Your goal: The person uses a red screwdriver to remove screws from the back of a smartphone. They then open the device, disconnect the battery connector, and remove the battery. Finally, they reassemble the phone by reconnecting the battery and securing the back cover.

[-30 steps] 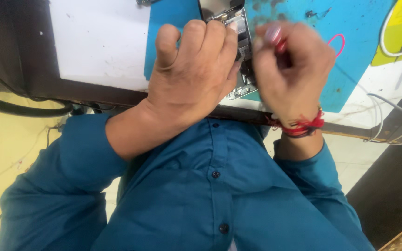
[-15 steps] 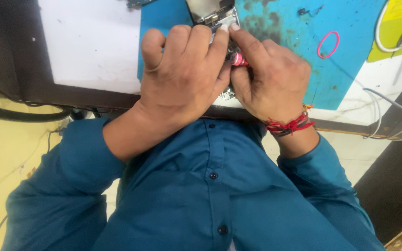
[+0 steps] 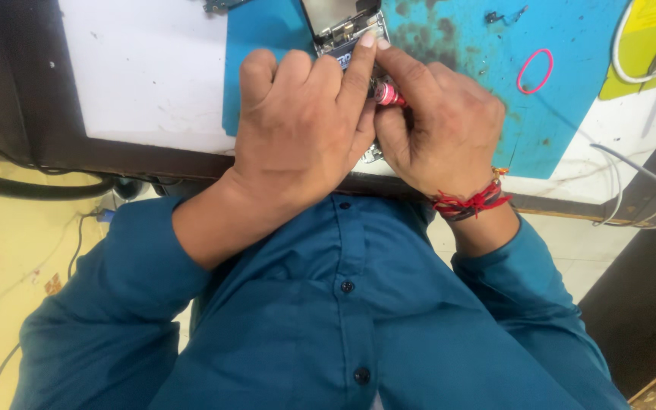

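Observation:
An opened phone [image 3: 341,24] with its insides showing lies on a blue work mat [image 3: 578,114] at the table's near edge. My left hand [image 3: 305,133] rests over its lower part, the index finger stretched onto the device. My right hand [image 3: 442,125], with a red thread band at the wrist, presses against the left one and grips a small tool with a red handle [image 3: 389,95] between thumb and fingers. The tool's tip and the lower half of the phone are hidden behind my hands.
A pink rubber band [image 3: 534,70] lies on the mat to the right. A white sheet [image 3: 146,72] covers the table's left part. White cables [image 3: 635,171] and a yellow item [image 3: 651,45] sit at the right edge. My blue shirt [image 3: 343,319] fills the foreground.
My right hand has come down and left with the red-handled tool until it sits tight against my left hand over the phone. My left hand stays in place on the device.

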The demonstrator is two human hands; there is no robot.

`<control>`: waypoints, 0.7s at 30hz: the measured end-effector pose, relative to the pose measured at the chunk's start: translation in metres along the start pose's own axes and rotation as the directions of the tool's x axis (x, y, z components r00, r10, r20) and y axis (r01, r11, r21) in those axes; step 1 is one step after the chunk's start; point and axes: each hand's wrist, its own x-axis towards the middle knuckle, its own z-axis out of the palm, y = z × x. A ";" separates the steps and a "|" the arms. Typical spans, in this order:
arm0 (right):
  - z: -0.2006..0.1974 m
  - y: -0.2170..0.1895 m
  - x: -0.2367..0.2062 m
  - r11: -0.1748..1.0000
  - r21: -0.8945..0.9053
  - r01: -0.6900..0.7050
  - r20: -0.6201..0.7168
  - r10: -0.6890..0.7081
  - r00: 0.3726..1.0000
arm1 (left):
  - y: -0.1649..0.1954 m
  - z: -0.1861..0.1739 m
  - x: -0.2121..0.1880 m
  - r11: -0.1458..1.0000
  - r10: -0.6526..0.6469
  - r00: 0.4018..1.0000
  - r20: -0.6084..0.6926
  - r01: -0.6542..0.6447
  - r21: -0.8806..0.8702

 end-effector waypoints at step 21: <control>-0.014 0.042 -0.071 0.875 0.484 -0.022 -0.615 0.358 0.702 | 0.005 -0.004 0.002 0.998 0.033 0.997 0.066 -0.037 0.056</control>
